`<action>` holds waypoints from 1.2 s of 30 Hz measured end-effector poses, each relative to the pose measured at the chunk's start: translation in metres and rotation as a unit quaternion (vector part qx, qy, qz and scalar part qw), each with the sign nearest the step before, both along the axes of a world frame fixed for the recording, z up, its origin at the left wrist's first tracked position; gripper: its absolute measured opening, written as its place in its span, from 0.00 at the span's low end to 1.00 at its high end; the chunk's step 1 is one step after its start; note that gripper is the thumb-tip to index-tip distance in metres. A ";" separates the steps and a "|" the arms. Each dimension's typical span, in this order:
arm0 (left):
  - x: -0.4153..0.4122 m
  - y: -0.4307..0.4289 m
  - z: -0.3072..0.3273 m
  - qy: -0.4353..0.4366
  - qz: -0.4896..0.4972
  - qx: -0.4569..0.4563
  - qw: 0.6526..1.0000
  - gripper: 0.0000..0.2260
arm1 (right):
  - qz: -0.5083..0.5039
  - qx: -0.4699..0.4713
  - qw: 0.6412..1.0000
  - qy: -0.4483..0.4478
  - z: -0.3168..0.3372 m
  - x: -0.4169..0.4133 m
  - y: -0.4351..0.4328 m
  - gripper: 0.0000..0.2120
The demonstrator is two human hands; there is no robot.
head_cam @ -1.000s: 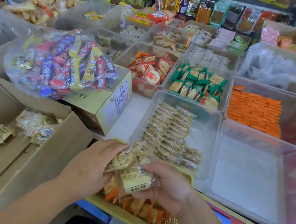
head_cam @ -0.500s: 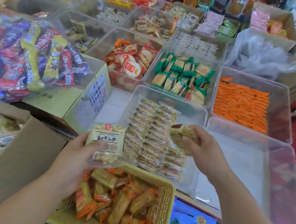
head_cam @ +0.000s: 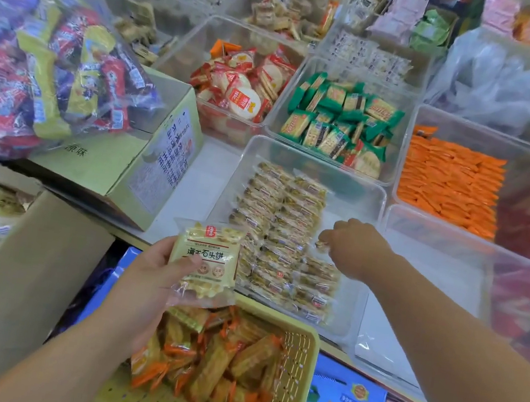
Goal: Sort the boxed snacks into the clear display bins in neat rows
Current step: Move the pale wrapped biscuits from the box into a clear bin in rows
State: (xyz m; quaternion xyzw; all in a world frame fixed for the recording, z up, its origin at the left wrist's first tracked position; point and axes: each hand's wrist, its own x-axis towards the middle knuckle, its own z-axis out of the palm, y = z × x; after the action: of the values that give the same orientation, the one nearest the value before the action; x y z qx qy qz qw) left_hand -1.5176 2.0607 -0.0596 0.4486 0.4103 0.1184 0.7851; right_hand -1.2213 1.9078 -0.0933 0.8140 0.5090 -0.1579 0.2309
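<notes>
My left hand [head_cam: 146, 272] grips a cream biscuit packet [head_cam: 205, 254] with dark lettering, held above the yellow basket [head_cam: 295, 377]. My right hand [head_cam: 352, 248] reaches into the clear bin [head_cam: 355, 186] and pinches a small packet [head_cam: 321, 244] at the right edge of the rows. Two neat rows of the same biscuit packets [head_cam: 276, 209] fill the bin's left half, with a shorter third row near its front.
An empty clear bin [head_cam: 452, 273] stands to the right. Behind are bins of green packets [head_cam: 341, 119], orange packets [head_cam: 448, 183] and red-white rice crackers [head_cam: 239, 87]. A bag of mixed sweets [head_cam: 46, 65] lies on a carton [head_cam: 145, 165]. Open cardboard boxes stand at left.
My right hand has moved from beside my left hand out into the bin and lowered a packet beside the rows. My left hand has stayed over the basket with its packet.
</notes>
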 end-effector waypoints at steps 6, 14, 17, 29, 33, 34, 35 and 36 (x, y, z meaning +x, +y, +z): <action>-0.005 -0.003 -0.001 0.005 0.005 0.011 1.000 0.11 | -0.040 -0.036 0.997 -0.050 -0.011 -0.011 0.008 0.09; -0.009 -0.004 -0.001 -0.011 0.014 -0.004 1.000 0.12 | -0.163 -0.092 0.978 0.097 -0.027 -0.011 0.020 0.14; -0.007 -0.006 0.003 -0.014 0.030 -0.027 0.999 0.11 | -0.178 -0.097 0.972 0.115 -0.034 -0.015 0.021 0.16; 0.002 -0.009 0.030 -0.001 0.038 0.030 0.999 0.11 | -0.295 0.198 0.919 0.173 0.027 -0.049 0.016 0.19; 0.009 -0.013 0.037 0.050 -0.069 0.352 0.932 0.16 | -0.470 0.288 0.593 0.587 0.065 -0.101 0.008 0.28; 0.011 -0.014 0.037 0.051 -0.107 0.431 0.894 0.16 | -0.482 0.264 0.523 0.652 0.068 -0.109 0.006 0.31; 0.014 -0.015 0.035 0.041 -0.145 0.495 0.856 0.16 | -0.482 0.242 0.469 0.699 0.070 -0.115 0.005 0.34; 0.017 -0.016 0.033 0.030 -0.181 0.547 0.817 0.17 | -0.476 0.233 0.430 0.731 0.069 -0.120 0.005 0.36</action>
State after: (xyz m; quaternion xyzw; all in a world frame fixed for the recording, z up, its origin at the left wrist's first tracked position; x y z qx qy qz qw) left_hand -1.5005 2.0448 -0.0263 0.8734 0.2126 0.1657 0.4055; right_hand -1.3409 1.9124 -0.0240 0.5308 0.0369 -0.6545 -0.5372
